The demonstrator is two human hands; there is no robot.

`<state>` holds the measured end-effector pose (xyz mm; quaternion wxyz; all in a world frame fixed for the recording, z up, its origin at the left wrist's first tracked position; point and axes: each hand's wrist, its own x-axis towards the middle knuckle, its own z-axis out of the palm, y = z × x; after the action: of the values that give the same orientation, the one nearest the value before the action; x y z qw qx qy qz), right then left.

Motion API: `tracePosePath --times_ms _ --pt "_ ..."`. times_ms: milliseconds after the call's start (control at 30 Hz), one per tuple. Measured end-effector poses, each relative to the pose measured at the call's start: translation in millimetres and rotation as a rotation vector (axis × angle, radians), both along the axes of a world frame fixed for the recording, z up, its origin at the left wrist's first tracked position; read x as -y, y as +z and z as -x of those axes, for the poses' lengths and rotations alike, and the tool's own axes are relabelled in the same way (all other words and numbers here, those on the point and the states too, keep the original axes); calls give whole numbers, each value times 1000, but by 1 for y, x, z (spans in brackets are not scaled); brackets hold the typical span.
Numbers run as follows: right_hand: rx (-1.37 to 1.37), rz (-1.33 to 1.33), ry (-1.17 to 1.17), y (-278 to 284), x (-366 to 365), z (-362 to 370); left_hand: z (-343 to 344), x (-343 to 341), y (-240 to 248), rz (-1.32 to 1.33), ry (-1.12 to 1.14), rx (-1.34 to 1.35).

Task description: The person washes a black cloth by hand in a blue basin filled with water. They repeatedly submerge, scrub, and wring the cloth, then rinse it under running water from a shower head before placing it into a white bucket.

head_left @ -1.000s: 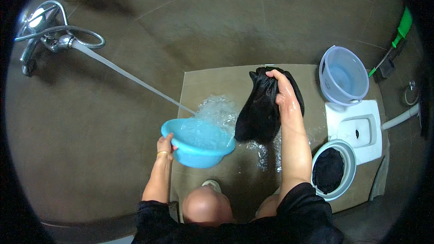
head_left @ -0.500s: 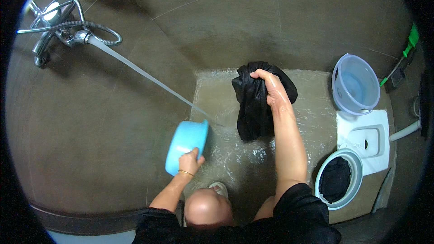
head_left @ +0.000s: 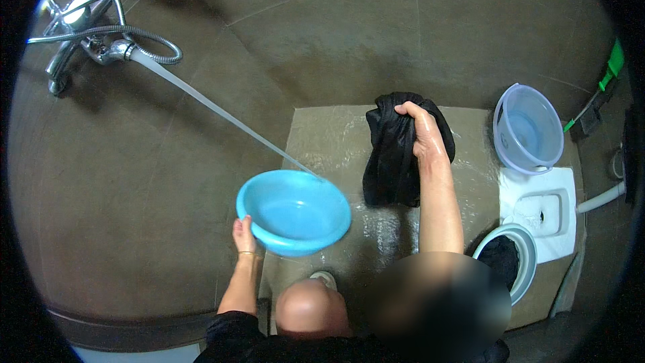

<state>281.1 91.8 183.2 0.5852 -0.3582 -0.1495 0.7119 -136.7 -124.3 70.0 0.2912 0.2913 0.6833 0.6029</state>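
Here, my left hand [head_left: 244,234] pinches the rim of one round, glossy blue basin [head_left: 293,214] over the wet floor [head_left: 329,131]. Farther off, my right hand [head_left: 422,129], fingers curled, clutches one creased black cloth [head_left: 391,161] right of the basin. Beyond: one lilac bucket [head_left: 527,106], one chrome tap [head_left: 78,15].

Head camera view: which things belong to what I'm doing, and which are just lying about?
In use:
blue basin, in the left hand
black cloth, in the right hand
wall tap, running toward the basin

Just about:
lavender bucket
green-handled tool
white squat toilet
pale tub with dark cloth, though it may belong
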Motion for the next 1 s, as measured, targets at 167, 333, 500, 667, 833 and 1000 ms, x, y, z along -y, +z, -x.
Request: tracePosePath --times_ms 167,333,500,667,833,1000 --pt "19 -42 -29 8 2 -3 -28 -10 -107 85 48 396" --pt "-282 -108 26 0 4 -33 -54 -37 -111 1098 16 376" --pt "-484 -73 28 -5 6 -46 -103 -45 -47 535 -414 72" --pt "-559 54 49 -34 -4 -46 -190 -127 66 -29 -1222 -287" --pt "-674 -1 147 11 13 -31 -252 -171 92 57 -1516 32" --pt "-603 -150 -47 -2 9 -47 -293 -163 112 128 -1204 34"
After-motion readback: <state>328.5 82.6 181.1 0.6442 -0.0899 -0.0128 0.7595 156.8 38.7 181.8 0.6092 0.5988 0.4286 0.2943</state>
